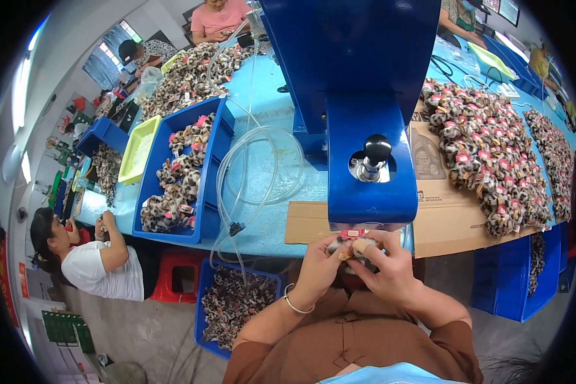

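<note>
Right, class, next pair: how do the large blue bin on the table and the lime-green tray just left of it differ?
Colour: the bin is blue, the tray lime-green.
Size: the bin looks larger than the tray.
Contents: the bin holds spotted plush pieces, the tray something whitish, too small to identify.
Shared: both are open-topped, roughly rectangular containers.

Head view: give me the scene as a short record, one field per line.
Left hand: holds a spotted plush piece
Right hand: holds the same piece
Ahead of hands: blue machine with a black knob
Table, left: blue bin of plush pieces
Table, right: plush pile on cardboard
Floor, left: floor bin of plush pieces
Co-worker: person in white shirt, far left
</note>
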Available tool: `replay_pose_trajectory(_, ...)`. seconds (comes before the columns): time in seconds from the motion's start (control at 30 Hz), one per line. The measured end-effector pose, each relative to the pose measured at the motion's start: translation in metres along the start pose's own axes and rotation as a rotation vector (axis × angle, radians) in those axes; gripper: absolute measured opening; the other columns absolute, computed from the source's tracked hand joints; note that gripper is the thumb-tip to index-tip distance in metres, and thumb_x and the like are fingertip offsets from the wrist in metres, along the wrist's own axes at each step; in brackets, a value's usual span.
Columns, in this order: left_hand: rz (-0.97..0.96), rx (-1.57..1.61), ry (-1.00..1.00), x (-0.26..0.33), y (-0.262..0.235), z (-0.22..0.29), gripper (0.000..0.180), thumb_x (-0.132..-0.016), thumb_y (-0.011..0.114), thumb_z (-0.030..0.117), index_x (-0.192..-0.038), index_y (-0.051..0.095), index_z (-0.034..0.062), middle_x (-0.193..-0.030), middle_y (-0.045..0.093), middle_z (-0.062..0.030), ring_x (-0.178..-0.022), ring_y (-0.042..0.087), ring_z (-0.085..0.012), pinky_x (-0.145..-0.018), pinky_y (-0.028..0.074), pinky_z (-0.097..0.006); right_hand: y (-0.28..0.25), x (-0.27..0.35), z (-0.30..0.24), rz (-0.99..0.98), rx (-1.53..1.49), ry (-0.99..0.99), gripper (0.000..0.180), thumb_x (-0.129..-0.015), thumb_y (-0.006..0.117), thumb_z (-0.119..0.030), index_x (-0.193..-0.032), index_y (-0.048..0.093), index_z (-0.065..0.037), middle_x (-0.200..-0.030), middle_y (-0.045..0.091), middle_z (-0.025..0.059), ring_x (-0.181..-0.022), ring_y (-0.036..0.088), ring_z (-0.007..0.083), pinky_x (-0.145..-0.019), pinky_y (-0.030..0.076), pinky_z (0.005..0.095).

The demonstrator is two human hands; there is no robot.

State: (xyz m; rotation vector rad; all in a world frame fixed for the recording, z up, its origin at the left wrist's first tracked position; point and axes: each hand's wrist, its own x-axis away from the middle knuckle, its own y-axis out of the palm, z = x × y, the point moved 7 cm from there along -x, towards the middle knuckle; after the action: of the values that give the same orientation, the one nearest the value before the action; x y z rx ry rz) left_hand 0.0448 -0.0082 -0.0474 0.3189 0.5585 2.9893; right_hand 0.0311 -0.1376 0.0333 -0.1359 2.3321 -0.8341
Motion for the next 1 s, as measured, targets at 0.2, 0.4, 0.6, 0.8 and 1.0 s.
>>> replay_pose_trajectory(0.2,0.110,0.182,-0.007,-0.006,0.004,0.005,0.013,-0.087,0.064,0.008,-0.093,0.068,-0.0020,-0.082,0.067,-0.0015,-0.071,0.058,-0.0048,-0.064,0.044,-0.019,0.005,0.011,0.014,0.185,-0.022,-0.026,0.026,-0.070,0.074,0.001,-0.094,0.066,-0.004,-0.094,0.058,0.0145,-0.070,0.062,0.0250,-0.056,0.052,0.0304)
replay_pose_trajectory(0.4,0.141,0.277,0.003,-0.008,0.006,0.014,0.007,-0.084,0.065,0.005,-0.087,0.069,-0.0003,-0.080,0.067,-0.0026,-0.069,0.059,-0.0062,-0.062,0.045,-0.020,-0.001,0.001,0.013,0.279,-0.093,-0.025,0.026,-0.069,0.075,0.004,-0.093,0.067,-0.003,-0.095,0.057,0.0155,-0.071,0.063,0.0243,-0.058,0.051,0.0297)
replay_pose_trajectory(0.6,0.154,0.218,0.097,-0.008,0.010,0.033,0.007,-0.083,0.064,0.003,-0.088,0.068,-0.0002,-0.080,0.067,-0.0033,-0.068,0.059,-0.0076,-0.061,0.046,-0.022,-0.005,-0.007,0.009,0.277,-0.083,-0.023,0.027,-0.068,0.074,0.006,-0.093,0.067,-0.002,-0.099,0.057,0.0161,-0.070,0.065,0.0238,-0.059,0.052,0.0296)
replay_pose_trajectory(0.8,0.156,0.207,0.145,-0.008,0.012,0.038,0.007,-0.083,0.064,0.003,-0.088,0.068,-0.0006,-0.082,0.067,-0.0038,-0.070,0.059,-0.0077,-0.063,0.046,-0.022,-0.009,-0.011,0.006,0.280,-0.091,-0.047,0.026,-0.069,0.074,0.007,-0.092,0.067,-0.001,-0.102,0.057,0.0159,-0.072,0.065,0.0232,-0.060,0.053,0.0291)
replay_pose_trajectory(1.0,0.155,0.207,0.175,-0.008,0.015,0.042,0.008,-0.084,0.064,0.002,-0.089,0.068,-0.0008,-0.084,0.067,-0.0041,-0.072,0.060,-0.0078,-0.066,0.046,-0.021,-0.010,-0.012,0.006,0.266,-0.069,-0.044,0.025,-0.069,0.074,0.007,-0.091,0.067,-0.001,-0.102,0.057,0.0162,-0.075,0.065,0.0235,-0.061,0.054,0.0294)
